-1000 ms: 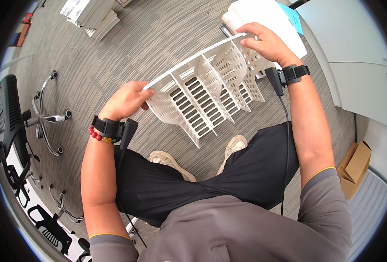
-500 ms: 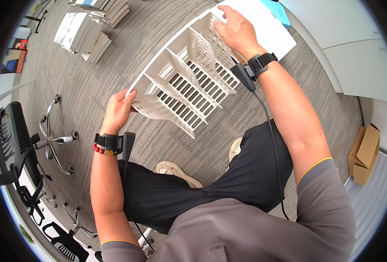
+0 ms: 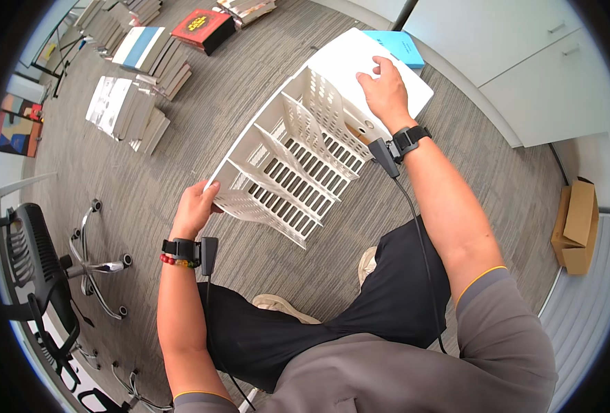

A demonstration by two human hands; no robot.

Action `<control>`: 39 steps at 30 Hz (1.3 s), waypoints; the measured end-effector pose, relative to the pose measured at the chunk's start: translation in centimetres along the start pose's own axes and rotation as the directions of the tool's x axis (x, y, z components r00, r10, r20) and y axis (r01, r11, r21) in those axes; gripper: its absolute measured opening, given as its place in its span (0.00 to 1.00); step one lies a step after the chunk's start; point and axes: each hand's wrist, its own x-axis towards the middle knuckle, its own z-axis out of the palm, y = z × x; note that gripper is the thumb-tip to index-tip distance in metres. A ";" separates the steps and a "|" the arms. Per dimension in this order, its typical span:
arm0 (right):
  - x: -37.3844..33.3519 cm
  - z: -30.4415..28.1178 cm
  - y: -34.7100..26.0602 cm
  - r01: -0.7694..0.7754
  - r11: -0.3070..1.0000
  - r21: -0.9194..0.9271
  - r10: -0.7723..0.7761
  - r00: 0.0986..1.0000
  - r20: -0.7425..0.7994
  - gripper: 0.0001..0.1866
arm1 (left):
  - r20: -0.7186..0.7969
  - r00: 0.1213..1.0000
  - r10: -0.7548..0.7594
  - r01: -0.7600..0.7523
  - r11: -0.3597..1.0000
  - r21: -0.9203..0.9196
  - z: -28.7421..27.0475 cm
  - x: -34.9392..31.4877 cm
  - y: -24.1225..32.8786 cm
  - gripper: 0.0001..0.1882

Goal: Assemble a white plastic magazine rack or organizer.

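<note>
A white plastic file rack (image 3: 258, 157) with perforated dividers and a slotted panel stands before me over the carpet. My left hand (image 3: 198, 206) is closed on its left end, with the thumb on the rim and the other fingers behind. My right hand (image 3: 387, 93) is off the rack's right end, above a white box-like thing (image 3: 339, 58) with a round hole in its near side. Its thumb and fingers are apart with nothing in them; whether they touch the white surface I cannot tell. A black band with a small device sits on each wrist.
Several book stacks (image 3: 122, 110) stand on the floor at the far left, with a red box-shaped book (image 3: 205, 29) beyond. A light blue book (image 3: 400, 47) lies behind the white thing. An office chair (image 3: 43, 275) is at left, white cabinets (image 3: 535, 89) and a cardboard box (image 3: 575, 227) at right.
The view has tilted up, bringing more book stacks into sight. My right hand has moved away from the rack's right end, over the white thing. My left hand keeps its hold.
</note>
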 end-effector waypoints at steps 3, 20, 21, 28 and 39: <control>0.0 -0.5 0.5 -0.017 1.000 0.000 0.017 1.000 0.013 0.32 | -0.027 1.000 0.000 -0.001 0.999 -0.036 0.5 0.3 0.2 0.23; -13.2 -3.1 -6.6 0.212 0.959 0.188 -0.276 0.848 0.453 0.19 | -0.131 0.799 0.587 -0.382 0.664 0.643 5.0 8.3 10.6 0.33; -13.7 -2.4 -6.7 0.275 0.953 0.126 -0.299 0.801 0.519 0.19 | -0.110 0.774 0.623 -0.415 0.631 0.655 6.4 9.8 12.5 0.32; -16.0 -1.1 -7.5 0.392 0.915 0.094 -0.322 0.572 0.754 0.18 | -0.097 0.889 0.448 -0.175 0.528 0.831 12.2 16.7 17.9 0.22; -13.3 -0.8 -6.5 0.269 0.946 0.181 -0.310 0.588 0.747 0.16 | -0.234 0.824 0.516 -0.046 0.472 0.880 14.1 17.0 17.0 0.20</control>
